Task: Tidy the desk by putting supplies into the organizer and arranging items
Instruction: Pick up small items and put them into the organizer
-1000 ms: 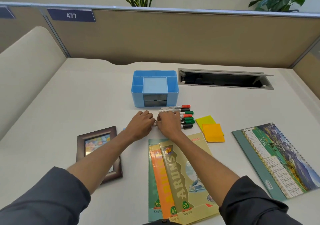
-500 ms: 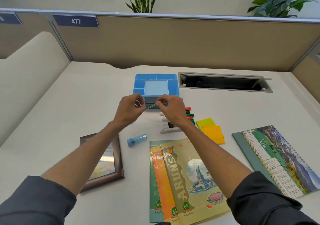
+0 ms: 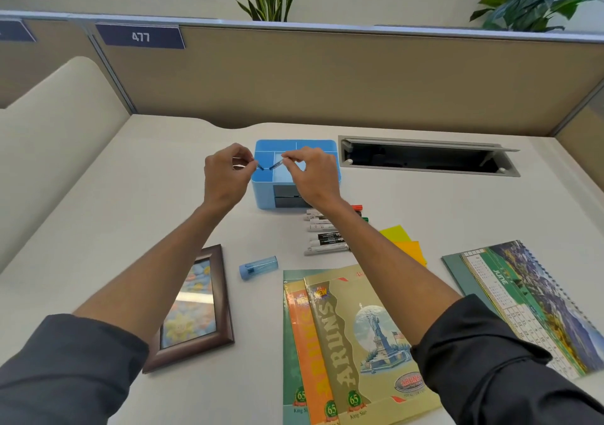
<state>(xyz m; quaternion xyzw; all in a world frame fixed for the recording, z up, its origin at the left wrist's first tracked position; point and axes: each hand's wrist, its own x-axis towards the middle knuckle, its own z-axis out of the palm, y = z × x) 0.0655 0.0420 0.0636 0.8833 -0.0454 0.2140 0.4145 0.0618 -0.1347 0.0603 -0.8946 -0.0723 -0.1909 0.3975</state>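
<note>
Both hands are hovering over the blue organizer (image 3: 327,195), which is sitting on the white table (image 3: 147,202) toward twelve o'clock from the person. The left hand (image 3: 225,176) is pinching a small dark-tipped piece (image 3: 260,166) between thumb and fingertips, with the other fingers curled in. The right hand (image 3: 310,173) is pinching a thin clear pen-like piece (image 3: 276,164) the same way, its dark tip slanting down toward eight o'clock. The two tips are pointing at each other just apart, above the organizer's left front compartments; I cannot tell whether either is touching the organizer.

At the organizer's five o'clock a row of markers (image 3: 323,235) is lying on the table, partly hidden by the right forearm. Yellow and orange sticky notes (image 3: 405,245) are lying at the markers' three o'clock. A small blue tube (image 3: 258,267) is lying on its side at seven o'clock from the markers, well apart from the organizer. A brown picture frame (image 3: 192,310) is lying flat at the tube's seven o'clock. Three overlapping notebooks (image 3: 346,346) are fanning out at six o'clock, nearest the person. A spiral calendar (image 3: 529,303) is lying at four o'clock near the table's right side. An open cable slot (image 3: 425,156) is sitting at the organizer's three o'clock.
</note>
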